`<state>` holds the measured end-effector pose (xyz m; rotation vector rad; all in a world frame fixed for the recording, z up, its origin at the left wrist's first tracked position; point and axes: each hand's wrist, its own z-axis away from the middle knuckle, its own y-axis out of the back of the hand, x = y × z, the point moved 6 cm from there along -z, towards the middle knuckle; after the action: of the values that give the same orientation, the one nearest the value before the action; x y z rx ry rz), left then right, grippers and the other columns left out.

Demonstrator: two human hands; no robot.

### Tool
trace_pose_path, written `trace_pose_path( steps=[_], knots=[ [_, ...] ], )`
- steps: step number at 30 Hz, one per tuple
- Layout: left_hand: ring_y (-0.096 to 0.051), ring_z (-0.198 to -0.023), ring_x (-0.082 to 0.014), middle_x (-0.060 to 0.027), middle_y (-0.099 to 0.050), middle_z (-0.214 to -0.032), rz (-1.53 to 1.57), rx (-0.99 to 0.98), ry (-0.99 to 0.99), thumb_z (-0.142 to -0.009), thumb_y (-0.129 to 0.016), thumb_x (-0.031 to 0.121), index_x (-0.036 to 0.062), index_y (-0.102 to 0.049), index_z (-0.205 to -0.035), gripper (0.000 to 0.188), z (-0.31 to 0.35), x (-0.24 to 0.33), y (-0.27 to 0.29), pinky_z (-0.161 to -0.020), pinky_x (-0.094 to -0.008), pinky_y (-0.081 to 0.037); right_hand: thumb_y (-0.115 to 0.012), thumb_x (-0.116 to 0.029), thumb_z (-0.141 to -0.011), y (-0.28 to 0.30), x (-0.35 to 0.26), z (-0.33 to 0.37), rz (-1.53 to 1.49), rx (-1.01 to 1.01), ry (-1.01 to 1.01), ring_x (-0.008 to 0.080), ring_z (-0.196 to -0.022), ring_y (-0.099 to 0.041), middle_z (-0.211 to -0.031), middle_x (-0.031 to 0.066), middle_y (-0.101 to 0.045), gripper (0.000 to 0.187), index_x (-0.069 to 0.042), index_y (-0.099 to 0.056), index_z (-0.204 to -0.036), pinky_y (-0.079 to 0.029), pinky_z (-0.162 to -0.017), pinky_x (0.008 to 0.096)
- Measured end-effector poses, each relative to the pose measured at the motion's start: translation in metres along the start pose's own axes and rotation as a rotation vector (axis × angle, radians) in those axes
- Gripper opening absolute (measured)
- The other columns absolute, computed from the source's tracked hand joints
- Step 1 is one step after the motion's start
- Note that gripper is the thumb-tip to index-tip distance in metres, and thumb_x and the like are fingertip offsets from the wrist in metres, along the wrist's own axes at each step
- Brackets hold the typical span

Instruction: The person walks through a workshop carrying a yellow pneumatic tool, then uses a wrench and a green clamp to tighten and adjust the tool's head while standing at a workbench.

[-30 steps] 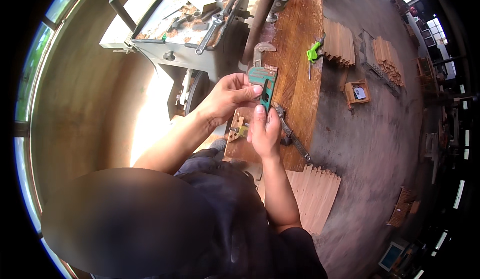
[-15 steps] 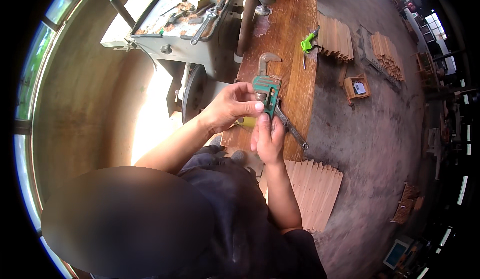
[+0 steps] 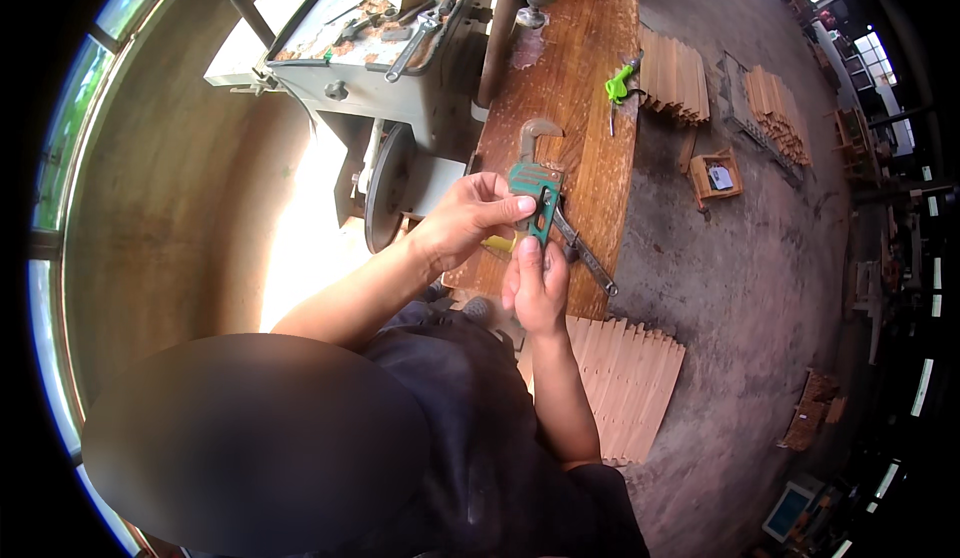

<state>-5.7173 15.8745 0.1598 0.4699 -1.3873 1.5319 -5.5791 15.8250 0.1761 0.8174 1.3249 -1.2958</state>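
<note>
A green pipe wrench with a worn, brownish hook jaw is held up over the wooden bench, its jaw pointing away from me. My left hand grips it from the left, with the thumb pressed on the middle of the green body, over the adjusting nut. Lower down, my right hand is closed round the handle end, thumb lying along it. Just right of the hands, a dark metal wrench lies on the bench top. Something yellow shows partly behind my left hand; its kind is hidden.
The worn wooden bench runs away from me, a bright green air blow gun at its right edge. At left stands a machine with tools and shavings on top. Wood strips are stacked at lower right; a wooden box sits farther off.
The pipe wrench has dipped slightly toward me. My left thumb has shifted a little up and right across its body, over the nut; the right hand keeps its hold.
</note>
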Motion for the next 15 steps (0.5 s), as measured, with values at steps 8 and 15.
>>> trace_pose_path(
  steps=[8, 15],
  knots=[
    [-0.07, -0.103, -0.0175, -0.0066, -0.074, -0.114, 0.095, -0.143, 0.004, -0.099, -0.077, 0.026, -0.0001, -0.068, -0.123, 0.036, 0.009, 0.002, -0.028, -0.095, -0.0354, -0.057, -0.047, -0.038, -0.113, 0.021, 0.004, 0.012, 0.174, 0.082, -0.006, 0.0103, -0.041, -0.043, -0.057, -0.0011, -0.042, 0.039, -0.007, -0.048, -0.09, -0.037, -0.04, 0.0262],
    [-0.068, -0.094, -0.0101, -0.0033, -0.077, -0.102, 0.132, -0.096, 0.11, -0.094, -0.082, 0.016, 0.0025, -0.075, -0.101, 0.017, 0.01, -0.035, -0.024, -0.092, -0.0276, -0.051, -0.054, -0.038, -0.111, 0.038, 0.025, 0.035, 0.213, 0.103, -0.104, 0.012, -0.045, -0.053, -0.055, 0.0012, -0.051, 0.04, -0.005, -0.05, -0.089, -0.041, -0.044, 0.0284]
  ],
)
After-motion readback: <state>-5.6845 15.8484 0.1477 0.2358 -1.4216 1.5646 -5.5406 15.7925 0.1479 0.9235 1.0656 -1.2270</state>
